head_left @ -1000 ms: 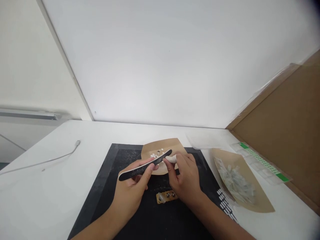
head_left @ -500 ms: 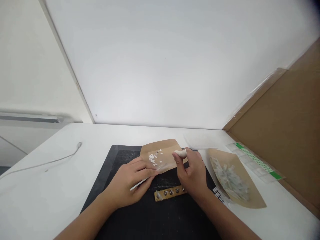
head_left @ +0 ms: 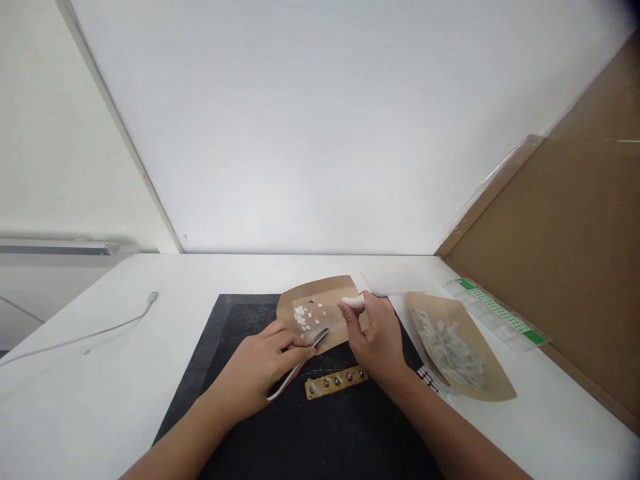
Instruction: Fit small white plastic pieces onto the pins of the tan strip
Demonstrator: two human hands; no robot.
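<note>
My left hand (head_left: 263, 367) is closed round a long black-and-white nail file (head_left: 299, 365), which lies low over the black mat (head_left: 215, 347) with its tip at the edge of a brown paper sheet (head_left: 330, 293). Small white pieces (head_left: 305, 315) lie scattered on that sheet. My right hand (head_left: 377, 340) pinches a small white piece (head_left: 354, 302) between thumb and fingers, just above the sheet's right side. A small brown strip with a row of metal studs (head_left: 336, 382) lies on the mat between my wrists.
A second brown paper sheet (head_left: 495, 383) with a heap of clear plastic pieces (head_left: 453, 350) lies to the right. Beyond it are a clear strip with green ends (head_left: 497, 313) and a leaning cardboard panel (head_left: 575, 253). A white cable (head_left: 100, 328) runs along the table at left.
My left hand has lowered the nail file from in front of me down to the mat. My right hand drew the white piece away from the file and holds it over the paper.
</note>
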